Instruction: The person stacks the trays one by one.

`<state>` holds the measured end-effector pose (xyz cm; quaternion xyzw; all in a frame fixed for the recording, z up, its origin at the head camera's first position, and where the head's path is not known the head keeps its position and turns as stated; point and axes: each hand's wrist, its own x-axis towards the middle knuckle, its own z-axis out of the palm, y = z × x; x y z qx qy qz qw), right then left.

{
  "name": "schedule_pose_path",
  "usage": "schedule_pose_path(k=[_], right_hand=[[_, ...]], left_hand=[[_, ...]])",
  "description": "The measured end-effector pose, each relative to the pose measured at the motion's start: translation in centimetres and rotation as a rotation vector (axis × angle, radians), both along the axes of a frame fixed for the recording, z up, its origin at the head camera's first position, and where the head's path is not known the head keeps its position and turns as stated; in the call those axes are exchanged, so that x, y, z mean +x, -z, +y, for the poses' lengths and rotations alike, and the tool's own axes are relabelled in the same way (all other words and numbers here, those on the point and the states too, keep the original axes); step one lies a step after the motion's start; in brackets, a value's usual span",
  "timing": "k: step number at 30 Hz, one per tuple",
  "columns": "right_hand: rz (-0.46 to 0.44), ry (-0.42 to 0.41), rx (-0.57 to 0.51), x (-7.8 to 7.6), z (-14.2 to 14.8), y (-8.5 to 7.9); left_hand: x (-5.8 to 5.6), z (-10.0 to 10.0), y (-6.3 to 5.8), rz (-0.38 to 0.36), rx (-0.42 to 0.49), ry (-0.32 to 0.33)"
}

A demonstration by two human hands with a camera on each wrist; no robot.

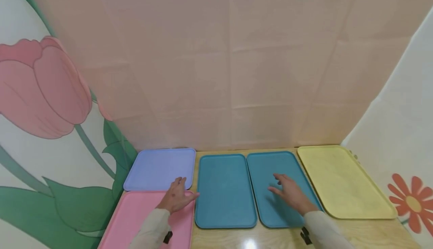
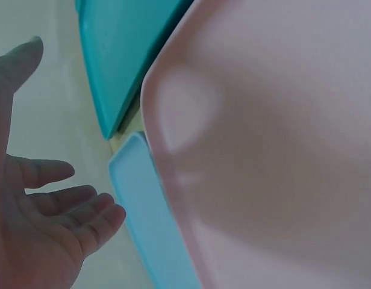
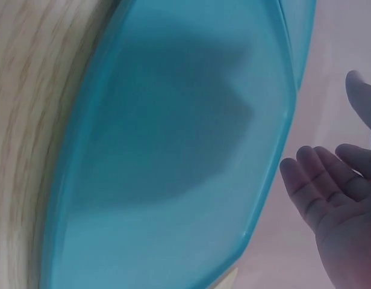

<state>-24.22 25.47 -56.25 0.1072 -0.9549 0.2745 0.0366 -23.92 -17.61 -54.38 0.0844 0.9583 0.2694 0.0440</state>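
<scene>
My left hand (image 1: 177, 197) hovers above the pink tray (image 1: 149, 213), near its upper right corner, fingers spread and relaxed with nothing held. Behind that tray lies a lavender tray (image 1: 160, 168). Over the right-hand teal tray (image 1: 270, 166) hangs my right hand (image 1: 292, 192), its fingers loosely extended and its shadow falling on the tray. In the right wrist view the palm and fingers of the right hand (image 3: 342, 192) hold nothing. The left wrist view likewise shows a bare left palm (image 2: 47, 223) beside the pink tray (image 2: 282, 150).
A second teal tray (image 1: 224, 192) lies left of the right-hand one, and a yellow tray (image 1: 348, 183) lies at the far right. All sit on a light wooden table (image 1: 223, 237). A beige cloth (image 1: 230, 64) rises behind, with flower-printed walls at both sides.
</scene>
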Motion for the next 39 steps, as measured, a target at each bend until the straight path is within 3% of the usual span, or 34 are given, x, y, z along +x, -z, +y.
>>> schedule_pose_path(k=[8,15,24,39], right_hand=[[0.031,-0.011,-0.100,-0.2,-1.4,-0.1],[-0.022,0.013,-0.209,-0.5,-2.7,0.3],[-0.073,0.033,-0.317,-0.8,-3.9,0.9],[-0.184,0.070,-0.407,-1.0,-5.8,1.2]], left_hand=[[-0.4,1.0,0.7,-0.021,0.121,-0.031],[-0.8,1.8,1.3,-0.027,0.196,-0.051],[-1.2,2.5,1.8,-0.029,0.231,-0.041],[-1.1,3.6,2.7,-0.025,0.299,-0.057]])
